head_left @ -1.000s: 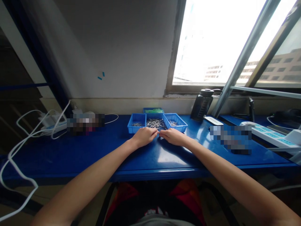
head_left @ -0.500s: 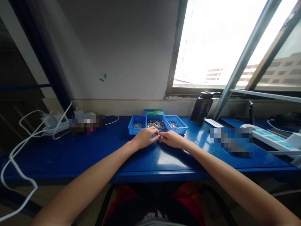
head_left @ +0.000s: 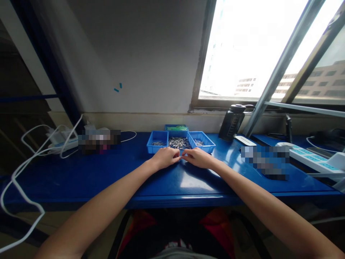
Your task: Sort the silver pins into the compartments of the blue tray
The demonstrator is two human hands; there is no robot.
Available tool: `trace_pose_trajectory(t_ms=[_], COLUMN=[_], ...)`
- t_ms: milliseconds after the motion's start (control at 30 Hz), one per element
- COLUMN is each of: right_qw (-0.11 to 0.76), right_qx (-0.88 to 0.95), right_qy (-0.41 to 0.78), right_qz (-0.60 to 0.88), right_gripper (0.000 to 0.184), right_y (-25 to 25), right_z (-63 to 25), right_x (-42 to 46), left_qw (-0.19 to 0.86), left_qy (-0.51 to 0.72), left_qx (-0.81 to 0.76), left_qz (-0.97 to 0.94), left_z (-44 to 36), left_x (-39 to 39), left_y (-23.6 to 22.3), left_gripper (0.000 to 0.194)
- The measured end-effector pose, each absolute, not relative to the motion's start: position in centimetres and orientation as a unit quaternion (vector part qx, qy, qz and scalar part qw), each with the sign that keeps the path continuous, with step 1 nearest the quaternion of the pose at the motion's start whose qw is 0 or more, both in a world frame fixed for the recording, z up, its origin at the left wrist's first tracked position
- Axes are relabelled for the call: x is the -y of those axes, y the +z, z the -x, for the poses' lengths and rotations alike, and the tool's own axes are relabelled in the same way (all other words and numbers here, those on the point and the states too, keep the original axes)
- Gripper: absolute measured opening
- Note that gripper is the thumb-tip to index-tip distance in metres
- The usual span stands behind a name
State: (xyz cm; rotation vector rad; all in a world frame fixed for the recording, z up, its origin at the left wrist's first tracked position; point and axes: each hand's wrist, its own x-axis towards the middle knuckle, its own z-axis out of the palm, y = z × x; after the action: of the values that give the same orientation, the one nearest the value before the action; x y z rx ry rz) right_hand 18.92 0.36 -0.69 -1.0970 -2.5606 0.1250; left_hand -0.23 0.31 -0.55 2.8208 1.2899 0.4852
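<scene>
My left hand (head_left: 165, 157) and my right hand (head_left: 198, 157) meet fingertip to fingertip above the blue desk, just in front of the bins. Both are closed in a pinch. Something small and thin shows between the fingertips, too small to name. Right behind the hands, a heap of slim silvery metal pieces (head_left: 178, 142) fills the middle bin. The left blue bin (head_left: 159, 136) holds a few similar pieces (head_left: 158, 143), and so does the right blue bin (head_left: 206, 142), with its pieces (head_left: 198, 142) at the near left.
A rear blue bin (head_left: 168, 126) holds green plastic material (head_left: 178, 128). A black bottle (head_left: 231, 124) stands at the right by a white flat device (head_left: 245, 140). Power strips (head_left: 309, 157) lie far right, and white cables (head_left: 20, 190) hang at the left.
My fingertips have drawn slightly apart, with a thin small piece now showing between them. The bins and other things stay where they were.
</scene>
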Motion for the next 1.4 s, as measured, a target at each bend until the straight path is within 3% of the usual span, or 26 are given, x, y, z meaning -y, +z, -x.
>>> trace_pose_trajectory(t_ms=[500, 1400], right_qw=[0.161, 0.158], right_qx=[0.896, 0.887], right_qy=[0.018, 0.018], right_qz=[0.413, 0.434], right_gripper=[0.025, 0.022], right_y=[-0.6, -0.6], right_z=[-19.6, -19.7], right_x=[-1.1, -1.2], left_qw=[-0.025, -0.019], left_qy=[0.152, 0.152], left_qx=[-0.449, -0.466], left_qz=[-0.88, -0.871], left_z=[0.4, 0.4], left_x=[-0.3, -0.3], left_y=[-0.4, -0.4], left_gripper=[0.031, 0.024])
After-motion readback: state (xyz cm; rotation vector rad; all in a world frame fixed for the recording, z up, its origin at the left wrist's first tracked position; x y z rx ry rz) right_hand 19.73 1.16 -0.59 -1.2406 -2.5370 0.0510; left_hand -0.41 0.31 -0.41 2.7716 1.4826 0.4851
